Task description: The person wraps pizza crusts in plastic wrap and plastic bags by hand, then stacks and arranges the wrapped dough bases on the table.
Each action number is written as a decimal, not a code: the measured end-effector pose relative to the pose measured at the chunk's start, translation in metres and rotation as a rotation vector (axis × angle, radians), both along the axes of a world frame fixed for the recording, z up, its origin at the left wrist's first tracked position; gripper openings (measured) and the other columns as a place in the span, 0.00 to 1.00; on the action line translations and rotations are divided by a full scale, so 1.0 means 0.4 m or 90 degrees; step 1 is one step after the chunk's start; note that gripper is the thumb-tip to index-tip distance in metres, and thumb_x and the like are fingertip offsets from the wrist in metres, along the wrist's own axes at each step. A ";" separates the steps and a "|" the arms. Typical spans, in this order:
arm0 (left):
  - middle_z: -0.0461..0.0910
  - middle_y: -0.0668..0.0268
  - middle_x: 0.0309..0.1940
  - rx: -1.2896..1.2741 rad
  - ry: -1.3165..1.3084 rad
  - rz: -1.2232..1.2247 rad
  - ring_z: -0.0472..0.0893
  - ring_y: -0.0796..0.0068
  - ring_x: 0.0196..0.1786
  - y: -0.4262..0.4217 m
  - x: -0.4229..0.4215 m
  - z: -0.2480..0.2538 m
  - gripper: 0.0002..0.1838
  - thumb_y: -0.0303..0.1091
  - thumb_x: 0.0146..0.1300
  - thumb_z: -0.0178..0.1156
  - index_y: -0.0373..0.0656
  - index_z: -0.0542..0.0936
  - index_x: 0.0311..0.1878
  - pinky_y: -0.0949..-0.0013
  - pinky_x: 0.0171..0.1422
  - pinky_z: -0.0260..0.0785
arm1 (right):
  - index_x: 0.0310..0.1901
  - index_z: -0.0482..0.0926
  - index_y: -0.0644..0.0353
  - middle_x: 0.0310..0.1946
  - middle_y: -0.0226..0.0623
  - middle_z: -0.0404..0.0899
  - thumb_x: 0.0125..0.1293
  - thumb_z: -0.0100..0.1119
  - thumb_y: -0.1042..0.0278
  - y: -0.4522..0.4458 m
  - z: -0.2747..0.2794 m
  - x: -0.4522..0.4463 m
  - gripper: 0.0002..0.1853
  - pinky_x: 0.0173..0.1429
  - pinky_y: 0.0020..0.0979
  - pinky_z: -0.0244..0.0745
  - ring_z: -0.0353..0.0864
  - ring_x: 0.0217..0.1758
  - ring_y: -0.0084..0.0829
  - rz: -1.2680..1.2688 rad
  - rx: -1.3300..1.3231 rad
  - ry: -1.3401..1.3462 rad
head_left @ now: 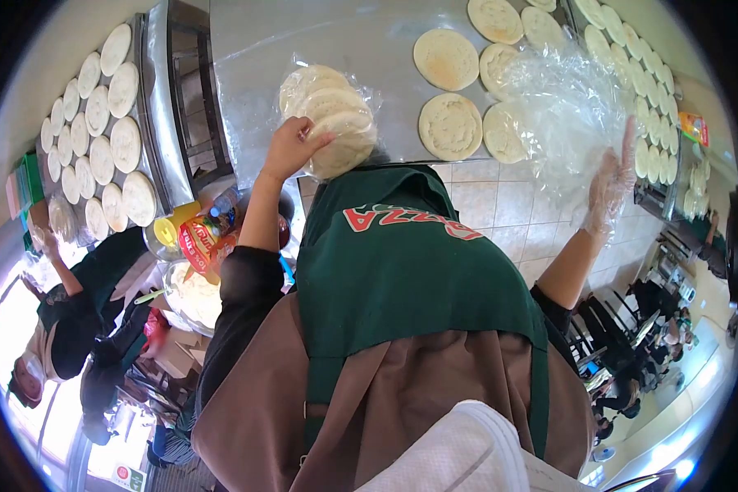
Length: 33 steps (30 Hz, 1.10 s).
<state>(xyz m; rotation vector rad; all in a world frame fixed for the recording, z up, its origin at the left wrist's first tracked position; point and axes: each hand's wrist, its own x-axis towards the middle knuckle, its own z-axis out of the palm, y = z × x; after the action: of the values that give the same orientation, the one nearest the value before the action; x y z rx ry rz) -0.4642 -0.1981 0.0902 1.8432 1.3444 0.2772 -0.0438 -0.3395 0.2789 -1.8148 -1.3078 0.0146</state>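
Note:
My left hand (293, 149), bare, grips the near side of a bagged stack of flat pizza crusts (326, 102) at the table's front edge. Its thumb lies across the clear wrap, and the crusts overlap like fanned discs. Out to the right, my right hand (608, 189) wears a clear plastic glove. One finger points up while the thumb side holds a crumpled clear plastic bag (562, 94). That bag spreads over the table corner and partly covers several crusts. Beside it, uncovered, lie a crust (450, 127) and a browner crust (445, 60).
The metal table (369, 41) spans the top. More crusts cover a left table (98, 111) and a right table (652, 107). By my left arm are a red-yellow packet (197, 238) and a bowl of pale food (195, 291). A co-worker (66, 303) stands left; other people are at right.

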 end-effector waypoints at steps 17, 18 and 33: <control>0.79 0.71 0.50 0.616 -0.393 -0.322 0.77 0.68 0.56 -0.006 0.334 0.324 0.18 0.24 0.51 0.63 0.51 0.79 0.47 0.57 0.65 0.63 | 0.48 0.79 0.66 0.39 0.40 0.81 0.67 0.40 0.62 0.054 -0.118 -0.130 0.21 0.59 0.30 0.68 0.77 0.46 0.27 -0.059 -0.234 0.240; 0.79 0.71 0.50 0.615 -0.402 -0.329 0.77 0.68 0.56 -0.020 0.350 0.321 0.18 0.24 0.51 0.63 0.51 0.79 0.47 0.57 0.65 0.63 | 0.50 0.77 0.68 0.44 0.41 0.80 0.70 0.39 0.55 0.058 -0.132 -0.132 0.24 0.58 0.30 0.69 0.76 0.50 0.28 -0.064 -0.220 0.357; 0.78 0.65 0.54 0.615 -0.326 -0.379 0.72 0.57 0.61 -0.029 0.355 0.297 0.23 0.23 0.47 0.62 0.56 0.82 0.48 0.51 0.68 0.59 | 0.41 0.80 0.70 0.34 0.35 0.79 0.69 0.50 0.59 0.102 -0.116 -0.148 0.18 0.42 0.28 0.69 0.73 0.38 0.24 -0.027 -0.059 0.430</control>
<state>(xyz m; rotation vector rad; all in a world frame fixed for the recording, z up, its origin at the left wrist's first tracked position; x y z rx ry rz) -0.3222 -0.2098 0.2089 2.5774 0.2334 1.1210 -0.1030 -0.2989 0.2327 -1.6941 -0.7924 0.6181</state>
